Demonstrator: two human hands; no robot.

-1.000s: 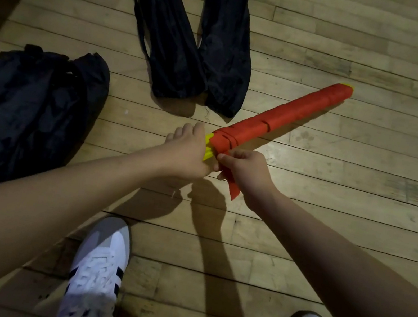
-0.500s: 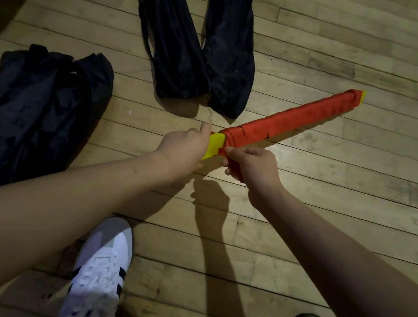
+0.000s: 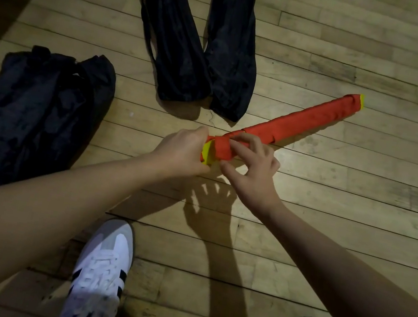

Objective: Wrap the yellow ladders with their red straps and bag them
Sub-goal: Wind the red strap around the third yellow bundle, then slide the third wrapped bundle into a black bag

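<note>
The yellow ladder bundle (image 3: 301, 120) is wound in its red strap (image 3: 222, 149) and slants from the middle of the floor up to the right. Yellow shows only at its two ends. My left hand (image 3: 184, 151) grips the near yellow end. My right hand (image 3: 252, 166) sits just right of it with fingers spread, fingertips resting on the last turn of strap and thumb below the bundle. Two flat black bags (image 3: 183, 42) lie side by side beyond the bundle. A fuller black bag (image 3: 30, 104) lies at the left.
The wooden plank floor (image 3: 333, 208) stretches bare to the right of the bundle. My two white and grey shoes (image 3: 101, 270) stand at the bottom edge. A dark shadowed strip runs along the top left corner.
My right hand let go of the strap's loose tail, which now lies wound round the near end, and its fingers have spread. The bundle's near end stayed in my left hand.
</note>
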